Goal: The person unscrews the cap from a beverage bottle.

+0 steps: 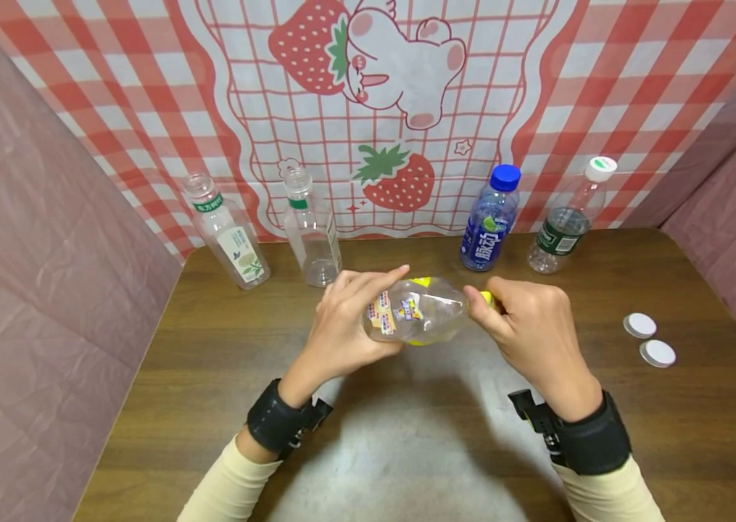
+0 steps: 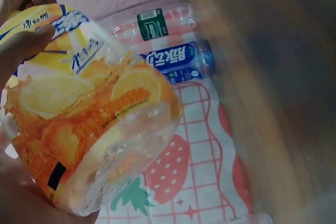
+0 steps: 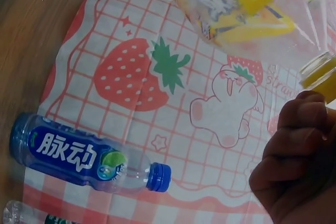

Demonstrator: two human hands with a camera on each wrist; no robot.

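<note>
A clear plastic bottle (image 1: 438,313) with a yellow and orange label lies sideways in the air over the table. My left hand (image 1: 344,322) grips its body near the base, thumb and fingers on opposite sides. At the neck, my right hand (image 1: 537,330) pinches the yellow cap (image 1: 487,297) between thumb and curled fingers. From the left wrist, the bottle (image 2: 94,108) shows orange fruit on its label. The right wrist view shows the cap (image 3: 324,82) at the bottle's mouth, just above the curled fingers (image 3: 299,135).
Two uncapped clear bottles, one (image 1: 233,239) far left and another (image 1: 312,235) beside it, stand at the table's back edge. A blue-capped bottle (image 1: 490,221) and a white-capped bottle (image 1: 566,221) stand back right. Two white caps (image 1: 639,325) lie at right. A checked cloth (image 1: 400,225) hangs behind.
</note>
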